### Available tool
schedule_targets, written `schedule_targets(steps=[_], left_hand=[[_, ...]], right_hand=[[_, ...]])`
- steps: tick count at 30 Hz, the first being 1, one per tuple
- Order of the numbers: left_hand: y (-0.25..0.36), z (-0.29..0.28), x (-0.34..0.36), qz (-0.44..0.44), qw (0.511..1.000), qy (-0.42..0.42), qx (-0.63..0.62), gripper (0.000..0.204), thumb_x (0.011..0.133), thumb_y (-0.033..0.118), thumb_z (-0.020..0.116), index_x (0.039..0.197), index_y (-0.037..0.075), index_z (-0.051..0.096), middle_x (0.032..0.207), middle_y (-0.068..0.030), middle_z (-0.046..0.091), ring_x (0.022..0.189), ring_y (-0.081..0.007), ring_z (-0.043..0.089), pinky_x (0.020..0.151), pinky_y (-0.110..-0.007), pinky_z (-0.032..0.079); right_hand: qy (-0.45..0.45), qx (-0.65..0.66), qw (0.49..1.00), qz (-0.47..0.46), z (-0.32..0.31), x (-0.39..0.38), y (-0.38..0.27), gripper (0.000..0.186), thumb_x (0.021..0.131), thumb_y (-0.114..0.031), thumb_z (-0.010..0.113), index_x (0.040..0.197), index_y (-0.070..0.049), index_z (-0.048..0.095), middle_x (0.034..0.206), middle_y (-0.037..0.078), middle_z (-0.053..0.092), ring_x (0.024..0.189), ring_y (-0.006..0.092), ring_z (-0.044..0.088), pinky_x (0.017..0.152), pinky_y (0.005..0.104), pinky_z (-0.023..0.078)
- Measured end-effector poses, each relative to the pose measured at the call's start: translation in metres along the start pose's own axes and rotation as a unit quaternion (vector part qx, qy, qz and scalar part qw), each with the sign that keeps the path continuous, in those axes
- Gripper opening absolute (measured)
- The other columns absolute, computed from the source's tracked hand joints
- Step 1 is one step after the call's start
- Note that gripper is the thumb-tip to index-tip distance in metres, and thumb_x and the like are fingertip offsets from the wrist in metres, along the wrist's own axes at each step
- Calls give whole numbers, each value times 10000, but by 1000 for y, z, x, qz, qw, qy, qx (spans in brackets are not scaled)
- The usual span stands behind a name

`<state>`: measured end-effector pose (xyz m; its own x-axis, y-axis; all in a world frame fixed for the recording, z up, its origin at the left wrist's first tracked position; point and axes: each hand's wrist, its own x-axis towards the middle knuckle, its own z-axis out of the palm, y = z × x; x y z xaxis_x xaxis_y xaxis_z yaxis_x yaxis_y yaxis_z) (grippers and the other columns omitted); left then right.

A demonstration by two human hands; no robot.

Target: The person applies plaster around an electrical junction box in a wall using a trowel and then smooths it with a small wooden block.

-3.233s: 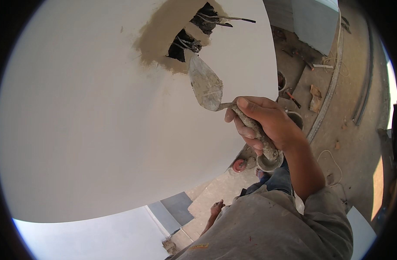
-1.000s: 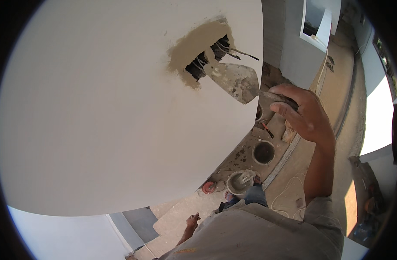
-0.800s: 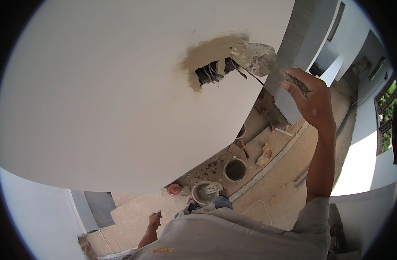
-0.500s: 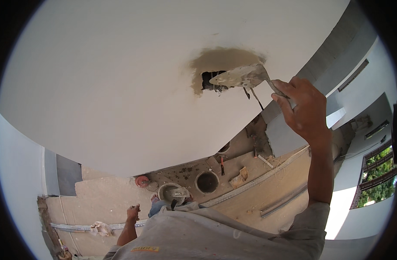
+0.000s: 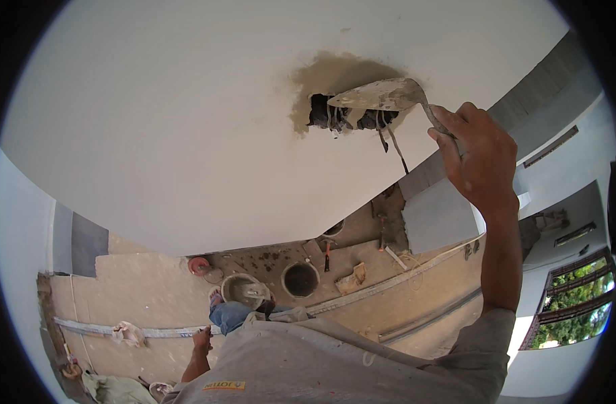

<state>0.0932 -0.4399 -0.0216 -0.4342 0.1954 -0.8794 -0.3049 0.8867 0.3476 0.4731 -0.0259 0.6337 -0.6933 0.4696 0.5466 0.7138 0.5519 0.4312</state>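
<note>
In the head view, your right hand [image 5: 479, 158] was clamped around the trowel [image 5: 382, 95], whose blade lay across the upper edge of the two holes [image 5: 318, 111] in the wall [image 5: 187, 155]; its bent neck [image 5: 424, 105] probably kept your hand clear of the surface. Wires [image 5: 396, 149] hung below the blade, seemingly out of its way. Your left hand [image 5: 201, 340] was curled on the near left; whether it gripped anything, I couldn't tell. A bucket [image 5: 235, 290] stood beside your foot [image 5: 215, 295], likely for easy reach.
</note>
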Motion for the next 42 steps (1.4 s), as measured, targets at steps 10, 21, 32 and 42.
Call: schedule_targets(steps=[10, 21, 32, 42], left_hand=[[22, 14, 6, 56, 998, -12, -2, 472, 893, 452, 629, 1074, 17, 600, 939, -141, 693, 493, -166, 491, 436, -370, 438], [10, 15, -4, 11, 1000, 1, -8, 398, 872, 425, 669, 990, 50, 602, 767, -68, 620, 509, -169, 494, 449, -383, 460], [8, 17, 1, 14, 999, -15, -30, 392, 879, 429, 652, 1008, 62, 602, 814, -69, 645, 495, -159, 476, 440, -372, 446], [8, 19, 13, 36, 999, -11, -25, 438, 875, 445, 657, 1033, 40, 609, 864, -98, 666, 559, -190, 543, 443, -377, 465]], right_hand=[[5, -11, 999, -44, 1, 16, 14, 260, 798, -158, 749, 1052, -116, 714, 789, 28, 569, 711, 194, 585, 612, 338, 477], [8, -16, 998, -60, -3, 31, 14, 243, 788, -157, 763, 1023, -114, 719, 783, 36, 582, 692, 193, 601, 591, 331, 477], [17, -5, 997, -69, -13, 41, 11, 236, 789, -157, 766, 1015, -103, 731, 831, 47, 632, 691, 224, 635, 602, 339, 499], [6, 5, 999, -38, -20, 31, 13, 254, 785, -157, 770, 1031, -104, 737, 832, 45, 639, 676, 224, 631, 613, 340, 508]])
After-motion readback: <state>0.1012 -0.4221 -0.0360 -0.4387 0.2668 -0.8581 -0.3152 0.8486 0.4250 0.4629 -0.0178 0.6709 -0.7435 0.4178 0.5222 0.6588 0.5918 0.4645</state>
